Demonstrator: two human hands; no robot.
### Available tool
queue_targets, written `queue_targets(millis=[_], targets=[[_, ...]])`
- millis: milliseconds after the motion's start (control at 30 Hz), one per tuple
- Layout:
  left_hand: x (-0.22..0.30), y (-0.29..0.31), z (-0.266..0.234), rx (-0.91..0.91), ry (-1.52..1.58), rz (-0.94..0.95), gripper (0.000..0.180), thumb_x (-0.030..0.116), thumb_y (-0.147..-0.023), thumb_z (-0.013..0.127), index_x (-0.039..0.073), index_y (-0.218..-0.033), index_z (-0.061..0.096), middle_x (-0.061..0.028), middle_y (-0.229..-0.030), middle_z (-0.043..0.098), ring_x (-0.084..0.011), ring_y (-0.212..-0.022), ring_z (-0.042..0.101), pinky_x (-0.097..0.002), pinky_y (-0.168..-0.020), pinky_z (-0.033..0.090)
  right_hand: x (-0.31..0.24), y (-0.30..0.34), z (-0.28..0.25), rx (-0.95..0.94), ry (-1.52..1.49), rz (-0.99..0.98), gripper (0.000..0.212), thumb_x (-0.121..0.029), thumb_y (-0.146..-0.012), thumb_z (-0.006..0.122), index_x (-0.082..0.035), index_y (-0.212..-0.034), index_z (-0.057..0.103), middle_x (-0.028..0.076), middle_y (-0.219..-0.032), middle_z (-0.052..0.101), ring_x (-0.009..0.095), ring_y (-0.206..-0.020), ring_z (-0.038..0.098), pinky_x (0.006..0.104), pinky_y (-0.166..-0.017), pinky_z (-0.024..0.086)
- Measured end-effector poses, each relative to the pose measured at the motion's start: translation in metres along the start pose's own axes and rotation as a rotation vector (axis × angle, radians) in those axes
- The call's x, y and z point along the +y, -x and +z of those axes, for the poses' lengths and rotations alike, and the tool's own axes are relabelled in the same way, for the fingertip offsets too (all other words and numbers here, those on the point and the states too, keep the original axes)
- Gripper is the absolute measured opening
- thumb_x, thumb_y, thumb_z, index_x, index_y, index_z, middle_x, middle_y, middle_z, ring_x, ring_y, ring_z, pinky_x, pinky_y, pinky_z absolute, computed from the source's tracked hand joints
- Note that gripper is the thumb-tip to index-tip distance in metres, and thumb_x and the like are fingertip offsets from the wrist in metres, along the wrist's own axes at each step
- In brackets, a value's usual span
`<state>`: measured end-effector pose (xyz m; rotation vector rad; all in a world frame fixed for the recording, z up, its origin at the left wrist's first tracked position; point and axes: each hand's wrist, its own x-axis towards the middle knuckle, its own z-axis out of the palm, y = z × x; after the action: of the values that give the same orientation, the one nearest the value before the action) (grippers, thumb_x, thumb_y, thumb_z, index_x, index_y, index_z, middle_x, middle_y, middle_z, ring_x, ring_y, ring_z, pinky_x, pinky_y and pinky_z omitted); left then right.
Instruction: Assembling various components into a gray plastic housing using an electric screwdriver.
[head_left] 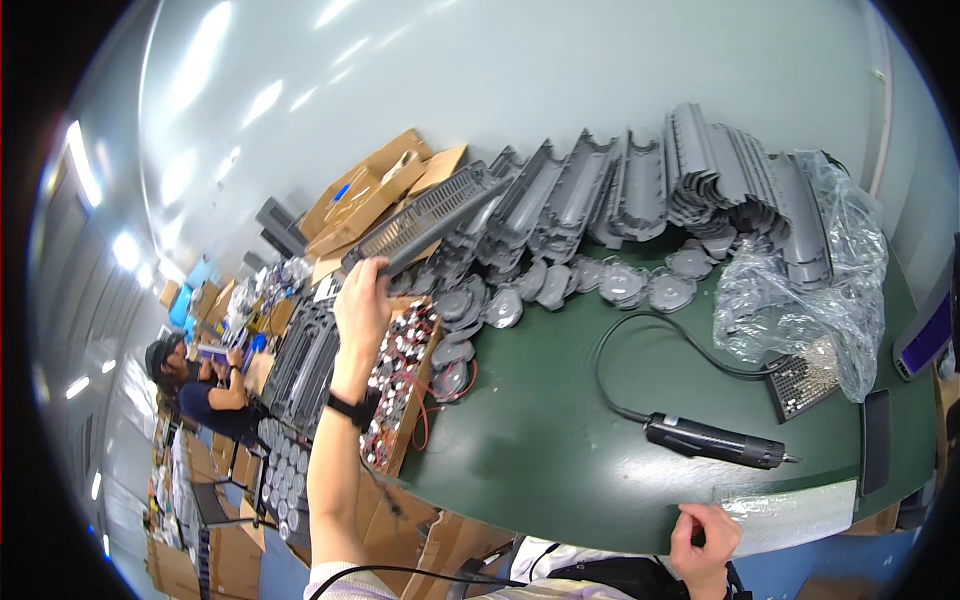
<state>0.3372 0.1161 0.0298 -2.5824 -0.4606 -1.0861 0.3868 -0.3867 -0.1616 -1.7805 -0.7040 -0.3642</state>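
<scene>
My left hand [362, 305] reaches out to the far left, its fingers closed on the near end of a long grey slotted plastic housing [430, 212]. This housing is tilted beside an open cardboard box. Below that hand is a shallow box of small white-and-red wired parts [400, 375]. My right hand [705, 540] is curled at the table's front edge, with nothing visible in it. It rests beside a shiny silvery wrap sheet [790, 515]. A black electric screwdriver [715, 440] lies on the green table [530, 400] beyond it.
Several grey half-shell housings [570, 200] line the back, with grey round caps [622, 285] before them. Clear plastic wrap [800, 300], a screw tray [805, 380] and a phone [875, 440] occupy the right. A cable curves across the table. Another person [215, 395] works far left.
</scene>
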Motion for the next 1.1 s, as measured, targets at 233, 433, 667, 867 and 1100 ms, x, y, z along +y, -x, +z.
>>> queue_targets(millis=[233,433,667,867,1100], targets=[[0.034,0.169,-0.14,-0.119,0.161,-0.22,0.022,-0.011,-0.086,0.067,0.0,-0.105,0.067,-0.0158,-0.097,0.07,-0.0358,-0.089,0.069,-0.0399,-0.079,0.055,0.003,0.004,0.003,-0.121,0.023,-0.052,0.008,0.005,-0.087,0.067,0.001,-0.093,0.069,0.009,-0.073,0.066,0.016,-0.055,0.059,0.0286,-0.052,0.045],[0.06,0.253,-0.164,-0.271,0.356,-0.162,0.025,-0.006,-0.083,0.071,0.005,-0.105,0.07,-0.012,-0.1,0.072,-0.0314,-0.096,0.071,-0.0389,-0.082,0.059,0.008,0.008,0.013,-0.134,0.05,-0.022,0.009,0.006,-0.091,0.065,0.001,-0.098,0.07,0.005,-0.068,0.062,0.011,-0.053,0.053,0.0262,-0.05,0.04],[0.078,0.27,-0.088,-0.321,0.704,-0.133,0.027,0.006,-0.088,0.076,0.006,-0.115,0.07,-0.0123,-0.116,0.07,-0.0331,-0.112,0.067,-0.0423,-0.096,0.056,0.004,0.01,0.021,-0.162,0.086,-0.061,0.01,0.005,-0.096,0.062,0.001,-0.102,0.069,0.004,-0.066,0.059,0.009,-0.053,0.051,0.0263,-0.05,0.037],[0.018,0.216,-0.086,-0.009,0.646,-0.1,0.033,0.008,-0.087,0.079,0.007,-0.12,0.073,-0.013,-0.127,0.072,-0.0324,-0.129,0.063,-0.0446,-0.111,0.048,0.013,0.013,0.023,-0.05,0.157,-0.1,0.009,0.0,-0.099,0.063,0.0,-0.105,0.069,0.002,-0.073,0.061,0.008,-0.056,0.049,0.0248,-0.052,0.037],[-0.168,0.294,-0.073,-0.068,-0.05,-0.653,0.023,0.014,-0.086,0.077,0.007,-0.109,0.074,-0.0169,-0.11,0.071,-0.0382,-0.107,0.068,-0.0466,-0.093,0.055,0.009,0.011,0.021,-0.092,0.164,-0.095,0.009,-0.001,-0.1,0.063,0.0,-0.106,0.069,0.0,-0.075,0.059,0.006,-0.058,0.046,0.0241,-0.052,0.035]])
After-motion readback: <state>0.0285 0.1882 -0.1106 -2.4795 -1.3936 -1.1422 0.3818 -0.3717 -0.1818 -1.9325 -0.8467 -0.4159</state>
